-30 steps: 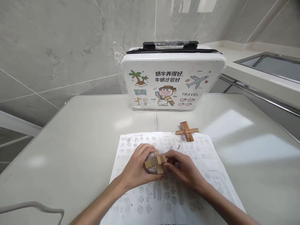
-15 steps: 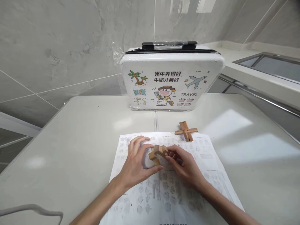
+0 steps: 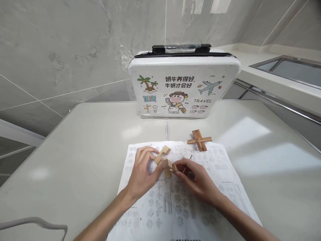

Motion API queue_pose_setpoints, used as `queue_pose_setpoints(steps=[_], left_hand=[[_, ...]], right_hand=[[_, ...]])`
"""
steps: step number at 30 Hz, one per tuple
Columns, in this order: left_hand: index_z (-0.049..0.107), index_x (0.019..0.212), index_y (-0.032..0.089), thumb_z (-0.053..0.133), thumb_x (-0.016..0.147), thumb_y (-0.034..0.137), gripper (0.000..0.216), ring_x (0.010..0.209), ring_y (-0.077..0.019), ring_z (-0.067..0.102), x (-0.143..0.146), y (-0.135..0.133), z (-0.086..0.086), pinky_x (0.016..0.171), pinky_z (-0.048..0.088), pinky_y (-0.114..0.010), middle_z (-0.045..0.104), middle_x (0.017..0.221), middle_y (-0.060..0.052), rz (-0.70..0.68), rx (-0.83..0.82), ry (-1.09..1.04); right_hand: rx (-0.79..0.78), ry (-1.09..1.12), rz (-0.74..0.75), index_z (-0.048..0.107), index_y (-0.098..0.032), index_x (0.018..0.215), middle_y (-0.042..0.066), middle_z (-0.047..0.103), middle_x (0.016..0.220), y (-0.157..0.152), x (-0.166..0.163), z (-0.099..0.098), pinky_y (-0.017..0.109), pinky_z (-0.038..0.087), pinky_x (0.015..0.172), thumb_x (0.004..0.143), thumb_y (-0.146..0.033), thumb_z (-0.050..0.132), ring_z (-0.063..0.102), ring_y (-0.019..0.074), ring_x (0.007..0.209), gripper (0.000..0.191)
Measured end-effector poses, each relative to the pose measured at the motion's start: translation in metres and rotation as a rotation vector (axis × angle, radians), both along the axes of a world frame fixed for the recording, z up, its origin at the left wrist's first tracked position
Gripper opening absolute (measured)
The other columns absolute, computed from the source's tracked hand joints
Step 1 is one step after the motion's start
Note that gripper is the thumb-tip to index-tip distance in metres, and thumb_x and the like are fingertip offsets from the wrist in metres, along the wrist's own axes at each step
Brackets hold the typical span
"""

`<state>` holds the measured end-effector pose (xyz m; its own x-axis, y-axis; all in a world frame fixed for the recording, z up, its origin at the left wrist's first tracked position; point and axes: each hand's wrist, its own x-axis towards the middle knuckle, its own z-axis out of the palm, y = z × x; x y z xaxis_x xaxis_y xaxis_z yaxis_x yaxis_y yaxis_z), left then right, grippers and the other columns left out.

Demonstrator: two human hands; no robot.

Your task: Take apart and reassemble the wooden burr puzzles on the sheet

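My left hand (image 3: 144, 169) pinches a notched wooden puzzle piece (image 3: 159, 158) between thumb and fingers, its far end pointing up and right. Close beside it, my right hand (image 3: 194, 175) grips joined wooden puzzle pieces (image 3: 167, 169) by their right end between thumb and fingertips. The two lots of wood meet or overlap near my left thumb; whether they touch I cannot tell. Under both hands lies a white instruction sheet (image 3: 173, 214) printed with small puzzle drawings. An assembled cross-shaped wooden puzzle (image 3: 200, 140) rests at the sheet's far right edge.
A white suitcase (image 3: 184, 87) with cartoon prints and plastic wrap stands upright at the back of the pale table (image 3: 75, 150). Behind it rises a grey tiled wall (image 3: 75, 43). A grey cable (image 3: 37, 221) lies at the near left.
The notched piece has come away from the other wood and is now in my left fingers. My left hand has closed from a wide curl. The cross-shaped puzzle stays put.
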<state>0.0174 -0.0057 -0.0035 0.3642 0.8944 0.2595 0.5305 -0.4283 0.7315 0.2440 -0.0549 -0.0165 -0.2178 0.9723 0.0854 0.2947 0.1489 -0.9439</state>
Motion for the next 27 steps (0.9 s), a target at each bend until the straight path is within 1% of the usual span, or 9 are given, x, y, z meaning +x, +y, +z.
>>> queue_pose_setpoints(steps=[3, 6, 12, 16, 23, 27], left_hand=[[0.054, 0.088, 0.023, 0.068, 0.1, 0.031, 0.021, 0.123, -0.0275, 0.055, -0.002, 0.003, -0.002, 0.101, 0.049, -0.045, 0.068, 0.118, -0.006, 0.072, 0.16, 0.073], [0.05, 0.086, 0.023, 0.07, 0.096, 0.025, 0.022, 0.12, -0.0287, 0.056, -0.003, 0.005, -0.003, 0.098, 0.048, -0.046, 0.069, 0.116, -0.007, 0.092, 0.301, 0.173], [0.051, 0.08, 0.022, 0.069, 0.092, 0.023, 0.022, 0.115, -0.0297, 0.061, -0.004, 0.006, -0.004, 0.091, 0.051, -0.044, 0.072, 0.111, -0.008, 0.103, 0.434, 0.312], [0.052, 0.077, 0.021, 0.069, 0.09, 0.021, 0.021, 0.113, -0.0299, 0.063, -0.004, 0.005, -0.005, 0.091, 0.052, -0.045, 0.073, 0.11, -0.009, 0.088, 0.457, 0.356], [0.05, 0.074, 0.021, 0.068, 0.087, 0.02, 0.022, 0.115, -0.032, 0.065, -0.003, 0.002, -0.006, 0.092, 0.053, -0.046, 0.072, 0.113, -0.01, 0.011, 0.433, 0.367], [0.05, 0.075, 0.021, 0.072, 0.083, 0.022, 0.023, 0.122, -0.0342, 0.063, -0.003, 0.0, -0.004, 0.095, 0.052, -0.048, 0.071, 0.123, -0.011, -0.035, 0.397, 0.353]], right_hand=[[0.037, -0.066, -0.065, 0.064, -0.024, 0.104, 0.003, 0.069, 0.088, -0.002, -0.002, -0.002, 0.028, 0.049, 0.06, 0.104, -0.03, 0.059, 0.061, 0.0168, 0.071, 0.008], [0.079, -0.185, -0.145, 0.061, -0.024, 0.1, 0.001, 0.067, 0.08, -0.003, -0.002, -0.007, 0.027, 0.046, 0.057, 0.102, -0.03, 0.061, 0.059, 0.0165, 0.066, 0.007], [0.209, -0.393, -0.245, 0.055, -0.024, 0.089, -0.003, 0.062, 0.07, -0.003, -0.002, -0.015, 0.026, 0.041, 0.052, 0.095, -0.025, 0.061, 0.057, 0.0142, 0.056, 0.008], [0.274, -0.482, -0.29, 0.05, -0.025, 0.085, -0.006, 0.057, 0.064, -0.003, -0.003, -0.018, 0.024, 0.036, 0.049, 0.089, -0.023, 0.061, 0.053, 0.0123, 0.05, 0.012], [0.296, -0.561, -0.3, 0.047, -0.024, 0.081, -0.007, 0.053, 0.061, -0.003, -0.003, -0.021, 0.023, 0.032, 0.048, 0.086, -0.023, 0.063, 0.049, 0.0108, 0.047, 0.016], [0.333, -0.583, -0.298, 0.046, -0.024, 0.081, -0.007, 0.053, 0.06, -0.004, -0.003, -0.023, 0.023, 0.03, 0.049, 0.086, -0.022, 0.062, 0.047, 0.0104, 0.047, 0.017]])
